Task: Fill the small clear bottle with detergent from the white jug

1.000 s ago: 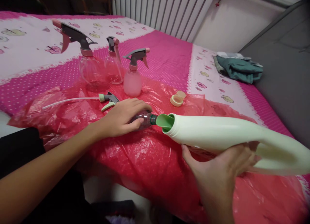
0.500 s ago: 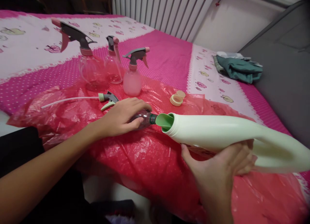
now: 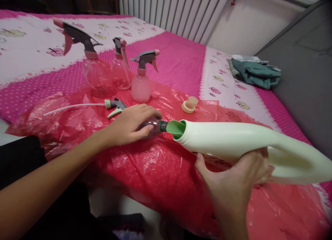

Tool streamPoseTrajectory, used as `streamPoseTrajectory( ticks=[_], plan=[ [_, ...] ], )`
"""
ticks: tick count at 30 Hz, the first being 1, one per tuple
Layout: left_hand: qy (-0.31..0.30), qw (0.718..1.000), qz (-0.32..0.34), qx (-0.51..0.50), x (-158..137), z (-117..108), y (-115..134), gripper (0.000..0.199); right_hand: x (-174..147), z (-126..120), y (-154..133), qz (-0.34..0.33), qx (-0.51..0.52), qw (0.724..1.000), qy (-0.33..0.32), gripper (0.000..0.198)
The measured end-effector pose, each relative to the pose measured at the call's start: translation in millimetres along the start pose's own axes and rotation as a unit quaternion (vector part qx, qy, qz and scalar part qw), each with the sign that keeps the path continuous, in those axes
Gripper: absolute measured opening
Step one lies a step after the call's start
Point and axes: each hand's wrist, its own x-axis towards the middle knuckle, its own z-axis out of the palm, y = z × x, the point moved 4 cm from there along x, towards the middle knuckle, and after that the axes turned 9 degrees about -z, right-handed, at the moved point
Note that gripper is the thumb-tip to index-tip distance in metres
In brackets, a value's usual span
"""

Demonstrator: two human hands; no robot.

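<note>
My left hand [image 3: 137, 124] is wrapped round a small clear spray bottle [image 3: 155, 126] without its trigger head, its green-ringed neck pointing right. My right hand [image 3: 233, 177] grips a large pale green detergent jug [image 3: 223, 134], tipped nearly on its side. The jug's green pouring spout [image 3: 176, 128] meets the bottle's mouth. I cannot make out any liquid flowing. Beside my left hand lies a grey and green trigger sprayer head [image 3: 115, 107] with a long clear tube. Beyond the jug sits a pale yellow cap [image 3: 190, 105].
Behind my left hand stand three spray bottles with pink and grey heads: a large one [image 3: 94, 74], a middle one [image 3: 120, 72] and a small one [image 3: 141, 88] holding cloudy liquid. Red plastic sheeting [image 3: 155, 171] covers the bed's edge. Folded clothes [image 3: 255, 72] lie by the grey headboard [image 3: 306, 49].
Almost nothing differs. The whole view has shifted very slightly, and both hands keep their hold on the bottle and the jug.
</note>
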Motion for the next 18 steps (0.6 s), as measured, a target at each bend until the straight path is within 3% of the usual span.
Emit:
streamPoseTrajectory(
  ticks=[18],
  plan=[
    [-0.008,1.0,-0.007,0.002,0.2,-0.2,0.3,0.035,-1.6,2.0,7.0,-0.01,0.012,1.0,-0.02,0.093]
  ],
)
